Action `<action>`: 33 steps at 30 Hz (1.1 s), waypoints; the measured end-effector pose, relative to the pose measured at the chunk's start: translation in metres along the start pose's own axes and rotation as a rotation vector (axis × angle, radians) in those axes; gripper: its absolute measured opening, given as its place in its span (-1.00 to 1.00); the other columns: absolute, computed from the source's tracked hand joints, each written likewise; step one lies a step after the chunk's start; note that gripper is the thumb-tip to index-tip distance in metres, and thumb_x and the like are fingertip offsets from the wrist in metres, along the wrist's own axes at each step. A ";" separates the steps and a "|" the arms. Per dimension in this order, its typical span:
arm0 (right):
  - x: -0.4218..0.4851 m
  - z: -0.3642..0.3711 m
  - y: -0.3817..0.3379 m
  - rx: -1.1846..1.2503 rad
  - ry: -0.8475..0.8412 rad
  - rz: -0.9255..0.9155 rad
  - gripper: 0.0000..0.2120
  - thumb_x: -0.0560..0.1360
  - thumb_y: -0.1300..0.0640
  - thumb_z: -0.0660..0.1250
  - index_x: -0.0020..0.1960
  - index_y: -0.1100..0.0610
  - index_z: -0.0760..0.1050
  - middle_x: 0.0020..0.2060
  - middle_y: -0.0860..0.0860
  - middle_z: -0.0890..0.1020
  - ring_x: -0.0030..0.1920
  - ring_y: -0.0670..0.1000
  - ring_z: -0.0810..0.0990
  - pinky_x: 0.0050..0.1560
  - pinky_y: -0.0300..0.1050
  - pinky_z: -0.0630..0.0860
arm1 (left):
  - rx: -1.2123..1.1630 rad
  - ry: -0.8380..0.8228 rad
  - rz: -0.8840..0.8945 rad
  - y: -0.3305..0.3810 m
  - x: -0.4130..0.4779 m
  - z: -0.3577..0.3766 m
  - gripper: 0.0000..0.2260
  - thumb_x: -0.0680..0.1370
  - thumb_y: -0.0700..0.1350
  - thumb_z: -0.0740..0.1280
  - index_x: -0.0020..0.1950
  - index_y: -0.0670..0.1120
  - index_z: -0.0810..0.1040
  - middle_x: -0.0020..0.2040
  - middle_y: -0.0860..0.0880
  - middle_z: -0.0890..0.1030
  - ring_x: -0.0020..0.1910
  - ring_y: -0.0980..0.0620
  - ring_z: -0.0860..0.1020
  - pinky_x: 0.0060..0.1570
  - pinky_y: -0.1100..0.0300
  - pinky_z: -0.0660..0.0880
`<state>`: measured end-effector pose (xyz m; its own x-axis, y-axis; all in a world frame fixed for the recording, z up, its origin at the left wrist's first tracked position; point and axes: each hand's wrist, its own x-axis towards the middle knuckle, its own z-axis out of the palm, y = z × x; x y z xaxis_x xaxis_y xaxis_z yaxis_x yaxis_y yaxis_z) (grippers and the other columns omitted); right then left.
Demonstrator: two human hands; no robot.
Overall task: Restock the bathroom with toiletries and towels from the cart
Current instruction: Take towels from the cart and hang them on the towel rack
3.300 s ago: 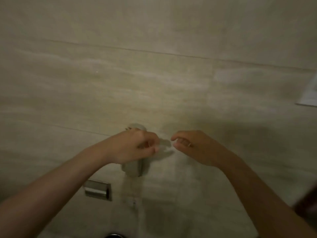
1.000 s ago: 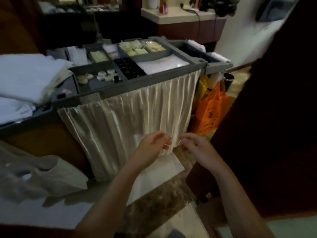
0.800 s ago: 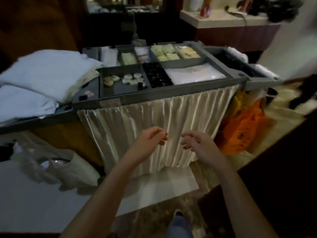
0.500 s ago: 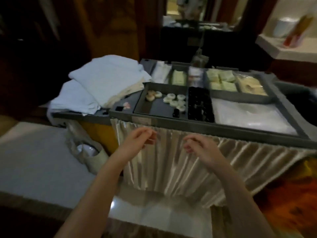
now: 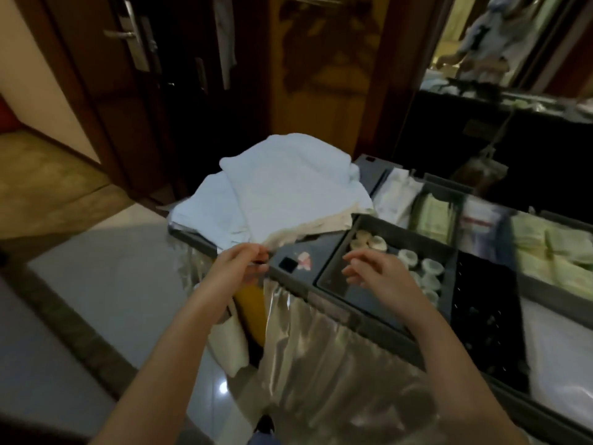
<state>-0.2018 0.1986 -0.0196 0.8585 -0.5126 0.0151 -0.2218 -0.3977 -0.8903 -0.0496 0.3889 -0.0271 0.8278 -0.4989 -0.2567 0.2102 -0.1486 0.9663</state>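
Left hand [image 5: 242,264]: fingertips drawn against the thumb, just at the near edge of the towels [image 5: 288,187]. Whether they pinch the cloth cannot be told. Right hand [image 5: 375,273]: fingers loosely curled and slightly apart, holding nothing, hovering over the tray [image 5: 356,297].

The towels, white and folded, lie stacked on the cart [image 5: 324,252] at 12 o'clock from the left hand, their lower edge overhanging the grey top. The round toiletries [image 5: 377,243] sit in the tray at 12 to 2 o'clock from the right hand, some partly hidden behind it. A dark compartment [image 5: 484,303] of small black items adjoins the tray at 3 o'clock. Green packets [image 5: 433,220] fill a bin at 1 o'clock, beyond the tray.

A pleated satin skirt [image 5: 321,364] hangs from the cart's front rim, below both forearms. A pale bag [image 5: 229,345] hangs at the skirt's 9 o'clock side. Tiled floor [image 5: 106,284] lies at 9 o'clock from the cart, and a wooden door [image 5: 321,91] stands at 12 o'clock behind the towels.
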 end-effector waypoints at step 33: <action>0.283 0.095 0.020 -0.739 0.333 0.019 -0.49 0.59 -0.19 -0.16 0.47 -0.09 0.22 0.50 -0.05 0.21 0.50 0.01 0.09 0.47 0.01 -0.01 | -0.496 0.002 -0.292 0.068 0.310 -0.044 -0.71 0.51 0.08 0.32 0.10 -0.08 0.53 0.08 -0.13 0.60 0.06 -0.10 0.56 0.01 0.03 0.47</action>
<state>0.0802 0.1180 -0.0761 0.6949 -0.6774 0.2413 -0.5827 -0.7271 -0.3631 0.2442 0.2619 -0.0400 0.6994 -0.4956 -0.5150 0.6489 0.1383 0.7482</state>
